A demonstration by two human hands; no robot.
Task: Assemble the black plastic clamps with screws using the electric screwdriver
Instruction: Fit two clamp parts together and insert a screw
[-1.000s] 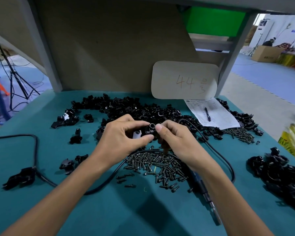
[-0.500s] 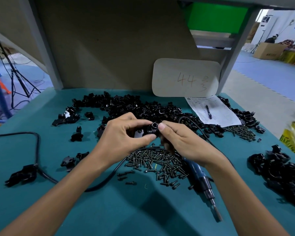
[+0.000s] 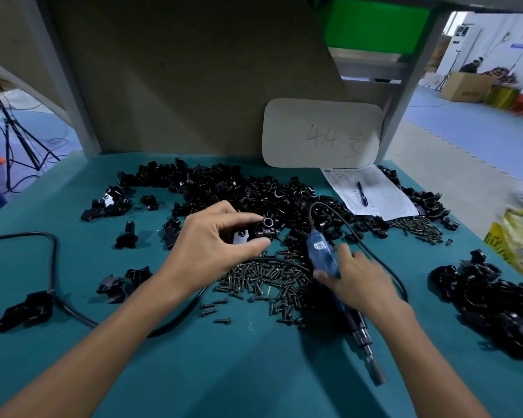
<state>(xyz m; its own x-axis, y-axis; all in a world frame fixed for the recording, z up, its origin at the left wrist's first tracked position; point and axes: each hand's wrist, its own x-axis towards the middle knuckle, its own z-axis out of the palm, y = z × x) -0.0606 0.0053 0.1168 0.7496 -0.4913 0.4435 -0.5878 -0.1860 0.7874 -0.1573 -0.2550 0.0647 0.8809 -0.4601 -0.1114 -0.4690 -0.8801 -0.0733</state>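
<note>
— What do we see from the head view?
— A bench with a teal cover [image 3: 73,372], a beige board behind it, and a card marked "44" [image 3: 320,134] leaning on this board.
— And our hands?
— Our left hand [image 3: 212,251] pinches one black clamp [image 3: 254,232] between thumb and fingers, closed narrow on it.
— Where is the tool?
— Just right of that grip. Our right hand [image 3: 360,282], which is blurred, curls around the blue body of the electric screwdriver [image 3: 322,251]. The metal bit points toward us, and the black cable [image 3: 338,212] loops away beyond the hand.
— What lies around?
— Between both grips and a little nearer to us lies a heap of screws [image 3: 266,279]. Beyond the left grip spreads a big pile of loose clamps [image 3: 239,191]. Well right of the right grip is another black heap [image 3: 495,306]. Beyond the right grip is a paper sheet [image 3: 384,200] with a pen [image 3: 362,193] on it.
</note>
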